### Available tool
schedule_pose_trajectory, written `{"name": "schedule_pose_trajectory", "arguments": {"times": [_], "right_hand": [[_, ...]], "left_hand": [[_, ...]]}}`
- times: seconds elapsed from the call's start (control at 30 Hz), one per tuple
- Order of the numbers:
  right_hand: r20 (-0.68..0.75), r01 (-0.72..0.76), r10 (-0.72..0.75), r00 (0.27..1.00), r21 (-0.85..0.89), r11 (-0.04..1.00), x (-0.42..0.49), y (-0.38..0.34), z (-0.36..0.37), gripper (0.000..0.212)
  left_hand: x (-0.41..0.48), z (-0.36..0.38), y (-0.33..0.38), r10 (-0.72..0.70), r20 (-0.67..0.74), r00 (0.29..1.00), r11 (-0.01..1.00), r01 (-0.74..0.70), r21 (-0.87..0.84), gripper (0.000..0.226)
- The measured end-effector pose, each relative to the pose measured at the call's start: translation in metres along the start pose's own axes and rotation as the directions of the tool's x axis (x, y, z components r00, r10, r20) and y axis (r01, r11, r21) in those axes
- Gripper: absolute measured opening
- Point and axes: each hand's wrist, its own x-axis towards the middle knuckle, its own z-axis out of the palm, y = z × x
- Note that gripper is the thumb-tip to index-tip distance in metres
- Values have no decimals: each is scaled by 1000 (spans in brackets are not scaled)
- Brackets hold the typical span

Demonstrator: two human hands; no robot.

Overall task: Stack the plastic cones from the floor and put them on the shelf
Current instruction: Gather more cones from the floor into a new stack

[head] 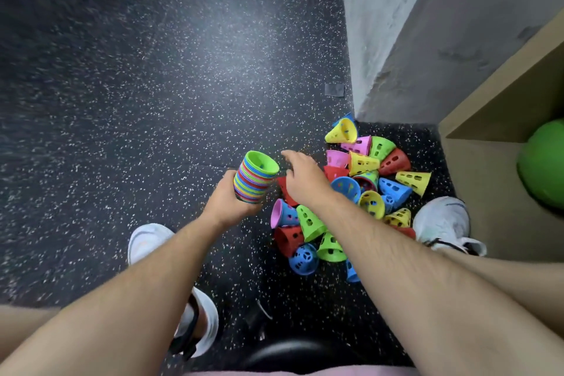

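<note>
Head view: our left hand (227, 198) grips the light, stiff stack (254, 177) by its rims; our right hand (305, 180), fingers spread and empty, hovers over loose cones (363, 180) on the floor (152, 101).

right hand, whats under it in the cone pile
Under the right hand, a red cone shows, with part of another red one at its right. The rest of them, and anything else beneath the palm, is covered.

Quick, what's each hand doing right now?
Left hand: closed around the stack of cones.
Right hand: open, empty, above the loose cones.
</note>
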Motion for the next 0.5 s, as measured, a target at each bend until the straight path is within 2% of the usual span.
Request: {"name": "schedule_pose_trajectory", "arguments": {"times": [0.13, 0.27, 0.4, 0.5], "right_hand": [[91, 38, 1, 996, -423, 905, 10, 13, 20, 40], [127, 18, 61, 990, -547, 837, 12, 23, 32, 31], [96, 10, 44, 994, -496, 868, 10, 29, 36, 25], [33, -44, 55, 998, -263, 964, 13, 29, 34, 22]], "left_hand": [[0, 6, -14, -42, 20, 999, 999, 43, -33, 55], [-1, 10, -21, -72, 58, 996, 994, 76, -73, 57], [1, 12, -23, -95, 73, 993, 991, 101, -82, 58], [3, 11, -23, -97, 76, 992, 992, 102, -75, 57]]}}
